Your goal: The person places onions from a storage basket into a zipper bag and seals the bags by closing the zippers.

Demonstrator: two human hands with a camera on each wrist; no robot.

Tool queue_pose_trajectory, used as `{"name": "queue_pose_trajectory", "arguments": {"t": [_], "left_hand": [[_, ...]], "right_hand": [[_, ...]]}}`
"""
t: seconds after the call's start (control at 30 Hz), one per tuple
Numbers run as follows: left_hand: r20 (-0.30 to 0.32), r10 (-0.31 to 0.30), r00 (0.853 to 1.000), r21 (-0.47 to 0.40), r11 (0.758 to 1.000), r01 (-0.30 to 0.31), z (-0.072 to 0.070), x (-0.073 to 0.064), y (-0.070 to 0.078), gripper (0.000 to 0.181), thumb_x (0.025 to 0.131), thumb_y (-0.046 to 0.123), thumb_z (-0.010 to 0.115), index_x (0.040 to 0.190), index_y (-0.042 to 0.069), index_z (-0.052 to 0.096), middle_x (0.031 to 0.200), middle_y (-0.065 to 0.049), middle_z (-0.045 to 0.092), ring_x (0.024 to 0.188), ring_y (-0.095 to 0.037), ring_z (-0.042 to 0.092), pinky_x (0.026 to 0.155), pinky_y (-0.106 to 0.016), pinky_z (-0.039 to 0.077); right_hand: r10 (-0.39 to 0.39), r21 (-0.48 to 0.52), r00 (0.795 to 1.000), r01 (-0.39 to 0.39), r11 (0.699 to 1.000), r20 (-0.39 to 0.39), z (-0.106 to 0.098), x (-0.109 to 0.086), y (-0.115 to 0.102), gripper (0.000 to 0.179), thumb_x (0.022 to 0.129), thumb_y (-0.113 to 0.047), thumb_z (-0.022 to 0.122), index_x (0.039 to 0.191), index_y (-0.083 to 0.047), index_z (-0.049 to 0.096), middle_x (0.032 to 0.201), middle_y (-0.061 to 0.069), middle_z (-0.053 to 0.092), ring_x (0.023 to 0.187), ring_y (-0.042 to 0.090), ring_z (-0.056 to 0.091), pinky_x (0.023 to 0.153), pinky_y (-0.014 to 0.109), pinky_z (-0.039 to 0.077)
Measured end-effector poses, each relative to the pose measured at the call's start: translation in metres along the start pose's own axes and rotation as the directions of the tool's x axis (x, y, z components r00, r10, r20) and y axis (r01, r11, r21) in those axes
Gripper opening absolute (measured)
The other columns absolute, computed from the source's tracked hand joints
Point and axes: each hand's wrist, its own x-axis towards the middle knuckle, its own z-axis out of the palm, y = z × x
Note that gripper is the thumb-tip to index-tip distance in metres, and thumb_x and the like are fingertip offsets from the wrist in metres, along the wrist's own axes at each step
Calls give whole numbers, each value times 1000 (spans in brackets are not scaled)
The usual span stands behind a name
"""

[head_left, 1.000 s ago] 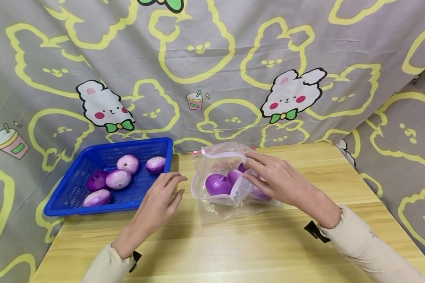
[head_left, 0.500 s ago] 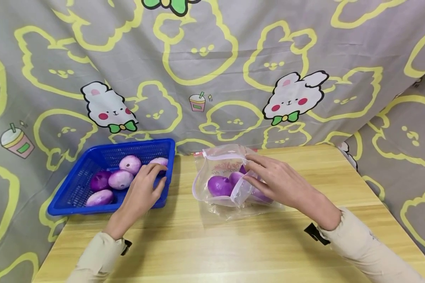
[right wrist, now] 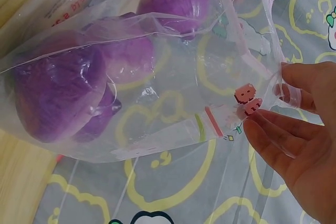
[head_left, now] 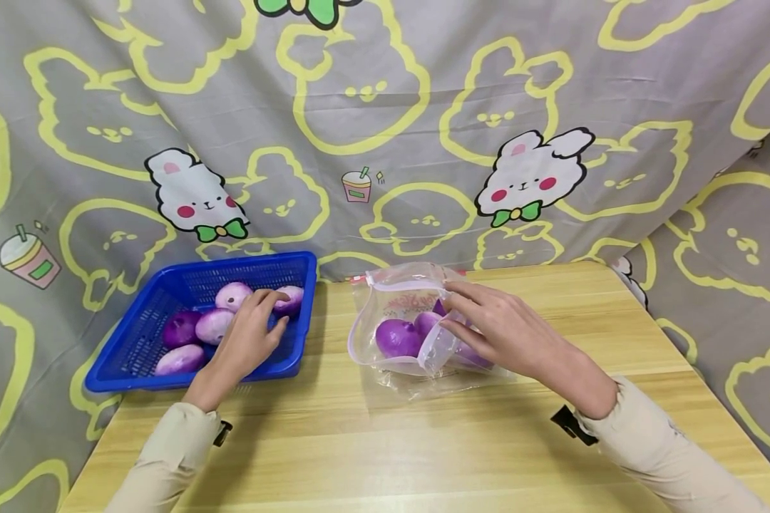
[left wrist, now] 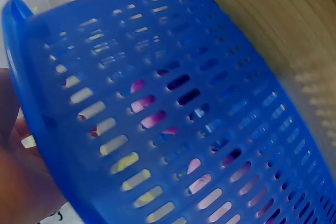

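Observation:
My left hand [head_left: 252, 331] reaches over the blue basket [head_left: 128, 313], fingers bent loosely and fingertips right beside a pale purple onion [head_left: 290, 301] at the basket's right end. In the left wrist view the basket's slotted wall [left wrist: 157, 98] hides most of that hand. Several other onions, such as a dark purple one [head_left: 181, 329], lie to the left in the basket. My right hand [head_left: 507, 320] pinches the rim of a clear zip bag [head_left: 385, 381] between thumb and fingers. Its mouth gapes, and several purple onions [right wrist: 60, 85] sit inside it.
Both bag and basket stand on a light wooden table [head_left: 385, 456]. A grey curtain [head_left: 385, 235] with yellow animal outlines hangs right behind them.
My left hand has moved left from beside the bag, over the basket's right rim and in among the onions. The right hand keeps its hold on the bag.

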Motion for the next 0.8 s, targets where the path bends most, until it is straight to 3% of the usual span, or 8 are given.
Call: {"name": "queue_pose_trajectory", "arguments": {"t": [0.23,0.47,0.67,0.8], "left_hand": [[99,-20,995,7,1000,19,5,5,-13,42,80,1,74,119,-7,60,117,-29,57,110,-45,55,95,-59,45],[224,-41,974,21,999,37,8,8,-19,62,78,2,76,133,-10,50,130,-36,49,121,-54,48,103,-64,37],[326,-99,940,25,995,97,9,13,-18,68,81,4,76,139,-9,43,139,-39,42,127,-60,40,107,-67,30],[357,-157,921,52,988,149,10,13,-16,71,84,8,74,144,-6,40,135,-37,43,122,-59,43,103,-67,35]], "right_hand": [[0,4,1000,0,1000,4,0,0,1,19,90,-21,73,104,-9,66,121,12,66,108,27,66,78,39,59],[-5,3,1000,5,1000,0,0,-1,0,21,89,-22,74,104,-9,66,118,12,67,104,26,67,78,39,59],[-3,8,1000,3,1000,1,1,-1,1,21,90,-23,73,104,-9,66,117,11,67,100,23,67,77,38,59],[-2,12,1000,2,1000,-2,1,-2,1,20,91,-23,73,104,-10,66,113,8,66,93,20,65,73,35,58]]}}
